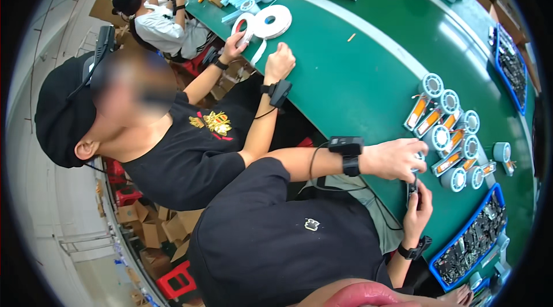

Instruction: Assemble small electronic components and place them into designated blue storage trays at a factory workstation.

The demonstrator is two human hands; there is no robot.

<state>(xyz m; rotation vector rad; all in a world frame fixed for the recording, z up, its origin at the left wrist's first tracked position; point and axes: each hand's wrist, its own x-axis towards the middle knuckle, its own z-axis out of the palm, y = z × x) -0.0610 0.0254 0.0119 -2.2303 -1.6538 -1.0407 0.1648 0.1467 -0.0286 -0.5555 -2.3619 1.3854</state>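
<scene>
Watching from beside the workers, I see a long green tabletop (345,88) spread widest, bearing a cluster of pale blue round-headed units (440,137); near that cluster, on the right hand's side, lies a blue-rimmed tray (462,225) of dark parts. Just beside the cluster, the person's left hand (396,158) curls its fingers over a pale blue round piece (419,157), mostly hidden, while the right hand (419,210) is curled round a small dark piece (412,187); whether the two are joined I cannot tell. The round piece looks light, stiff and smooth, perhaps slippery, best gripped by its outer rim. The dark piece seems hard but possibly delicate, so I'd pinch its sides gently.
</scene>
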